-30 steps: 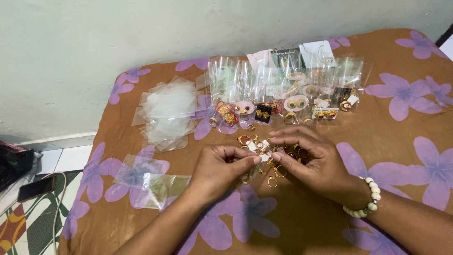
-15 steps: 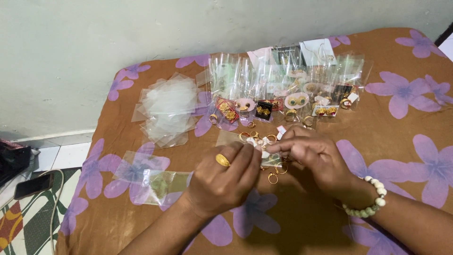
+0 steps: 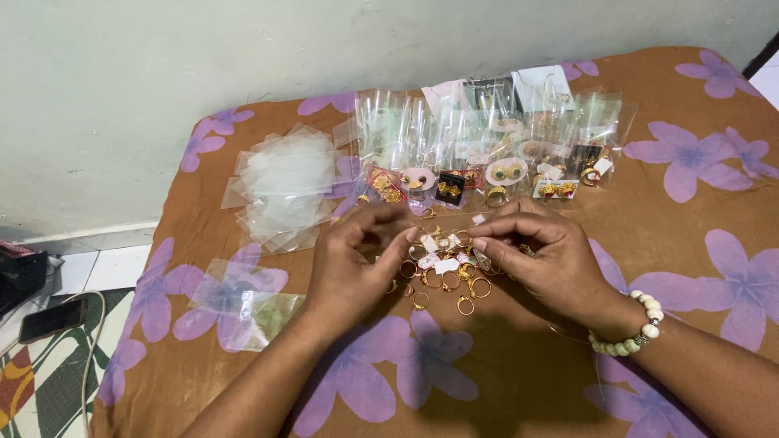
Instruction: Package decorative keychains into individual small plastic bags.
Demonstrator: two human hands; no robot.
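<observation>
both hands meet over a loose heap of gold rings [image 3: 442, 272] at the middle of the bed [image 3: 690, 243], which wears a brown cover w/ purple flowers. left hand [image 3: 357, 264] curls its fingers in toward 3 o'clock; thumb & forefinger look pressed near each other, but whether anything sits in that grip i cannot tell, too small & partly hidden. right hand [image 3: 540, 259] comes in from 3 o'clock, fingertips pressed together at the heap's edge, seemingly pinching a small white tag [image 3: 479, 219] or a ring; which one i cannot tell. a bead bracelet [image 3: 633, 328] sits on the right wrist.

the rings lie just under & between the fingertips, several w/ small white tags, so each piece is a short pick away; prob. why the heap stays central & close to the body.

at 12 o'clock from the heap, a row of clear packets w/ jewelry [image 3: 487, 154] overlaps along the far edge, set back so it stays apart from the loose pieces. at 10 o'clock, a stack of empty clear bags [image 3: 284, 191] lies fanned out, near the left hand. at 8 o'clock, two more clear bags [image 3: 243, 300] lie flat, apart from the rest.

off the bed at 9 o'clock, a phone [image 3: 50, 320] w/ a cable rests on the floor.
</observation>
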